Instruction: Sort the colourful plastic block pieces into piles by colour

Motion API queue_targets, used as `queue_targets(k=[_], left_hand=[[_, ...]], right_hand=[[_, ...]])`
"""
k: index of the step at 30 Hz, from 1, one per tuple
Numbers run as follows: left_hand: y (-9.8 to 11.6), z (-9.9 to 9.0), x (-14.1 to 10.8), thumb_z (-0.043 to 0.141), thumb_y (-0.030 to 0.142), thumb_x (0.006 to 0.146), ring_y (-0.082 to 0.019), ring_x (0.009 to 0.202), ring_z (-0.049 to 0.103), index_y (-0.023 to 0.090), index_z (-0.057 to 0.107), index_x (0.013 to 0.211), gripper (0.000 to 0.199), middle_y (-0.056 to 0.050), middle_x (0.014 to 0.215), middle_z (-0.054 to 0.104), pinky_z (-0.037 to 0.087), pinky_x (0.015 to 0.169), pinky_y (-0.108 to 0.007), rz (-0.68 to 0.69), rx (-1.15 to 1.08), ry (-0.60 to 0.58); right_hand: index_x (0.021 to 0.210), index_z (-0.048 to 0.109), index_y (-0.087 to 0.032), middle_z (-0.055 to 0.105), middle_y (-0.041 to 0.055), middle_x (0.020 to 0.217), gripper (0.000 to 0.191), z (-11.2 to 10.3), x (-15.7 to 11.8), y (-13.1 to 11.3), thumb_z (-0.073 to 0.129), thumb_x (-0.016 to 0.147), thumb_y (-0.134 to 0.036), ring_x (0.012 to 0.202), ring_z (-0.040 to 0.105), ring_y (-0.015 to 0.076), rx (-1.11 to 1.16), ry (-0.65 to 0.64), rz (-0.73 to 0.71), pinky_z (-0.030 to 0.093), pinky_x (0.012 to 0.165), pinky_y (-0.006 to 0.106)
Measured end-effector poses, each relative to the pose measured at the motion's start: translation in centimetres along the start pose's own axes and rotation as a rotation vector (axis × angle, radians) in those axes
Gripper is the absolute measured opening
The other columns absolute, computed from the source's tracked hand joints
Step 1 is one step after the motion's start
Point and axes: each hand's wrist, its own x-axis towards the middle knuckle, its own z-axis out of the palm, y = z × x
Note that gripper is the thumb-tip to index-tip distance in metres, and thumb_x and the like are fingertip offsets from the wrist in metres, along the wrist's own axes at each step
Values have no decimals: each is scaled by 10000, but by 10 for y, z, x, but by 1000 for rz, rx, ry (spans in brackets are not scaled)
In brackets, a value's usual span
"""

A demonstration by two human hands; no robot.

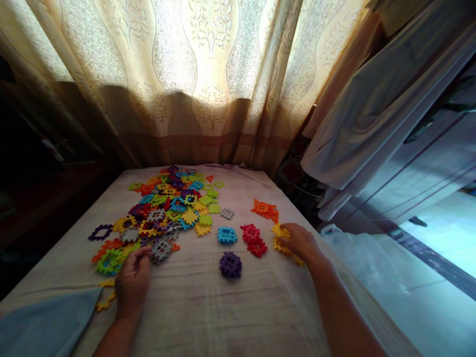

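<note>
My left hand (134,277), fingers curled, is at the near edge of a big mixed pile of plastic pieces (174,201), its fingertips touching or right beside a grey windowed piece (162,249). On the right, my right hand (299,240) has its thumb and fingers closed on yellow pieces (279,244) lying on the cloth. Between the hands sit a purple block (230,265), a blue block (226,235) and joined red pieces (254,240). Orange pieces (265,209) lie just beyond my right hand.
A pale cloth (208,307) covers the table. Blue fabric (48,322) lies at the near left, beside a yellow piece (106,302). Patterned curtains (208,74) hang behind. White cloth (357,114) hangs at the right, above a clear plastic bag (357,258).
</note>
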Motion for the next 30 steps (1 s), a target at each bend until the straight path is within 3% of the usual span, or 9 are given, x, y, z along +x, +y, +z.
queue_targets(k=[5,8,14,17,22,25,27,30], left_hand=[[2,1,-1,469,410,742,-225,825,668,221,663,896,312,-33,845,720,513,743,-332,10,44,-20],[4,2,-2,460,389,750,-226,831,663,220,662,899,302,-37,852,717,509,764,-341,26,56,-24],[4,4,-5,471,272,732,-209,852,657,233,659,861,231,-21,840,710,502,825,-340,34,-23,-26],[0,5,2,448,245,733,-189,796,668,218,642,857,232,-20,798,705,525,773,-322,15,-38,-18],[-2,-3,21,418,197,728,-156,721,677,172,619,852,238,-25,759,694,530,662,-268,14,-9,-78],[11,-5,18,460,202,758,-162,750,663,188,643,892,228,-26,814,702,521,686,-282,93,84,-171],[26,2,8,491,202,784,-171,806,648,209,663,939,231,-33,900,705,511,761,-309,185,163,-254],[52,27,-9,554,181,796,-186,962,611,235,684,958,214,-42,1022,688,455,912,-329,344,273,-389]], right_hand=[[1171,674,-212,627,111,1273,367,6,-1,5,589,816,-253,1171,568,300,17,70,-23,436,956,438],[1141,693,-194,613,130,1292,344,9,-7,-5,576,819,-230,1185,563,311,43,161,-78,451,955,463],[991,722,-196,717,101,1060,255,33,-44,-62,501,869,-223,1009,649,235,305,406,-514,507,903,390],[977,712,-205,735,78,961,257,46,-67,-84,466,901,-218,906,675,203,419,460,-637,535,826,337],[1016,706,-205,744,73,936,251,61,-85,-80,481,914,-252,860,697,197,482,512,-654,552,773,306],[1004,714,-204,750,67,937,257,68,-89,-70,483,901,-251,850,708,192,506,501,-640,563,769,296],[996,719,-202,752,65,932,265,73,-91,-66,480,892,-253,839,713,188,532,476,-620,570,764,290],[984,723,-199,753,65,907,278,80,-94,-64,475,880,-268,797,716,183,592,420,-577,580,725,277]])
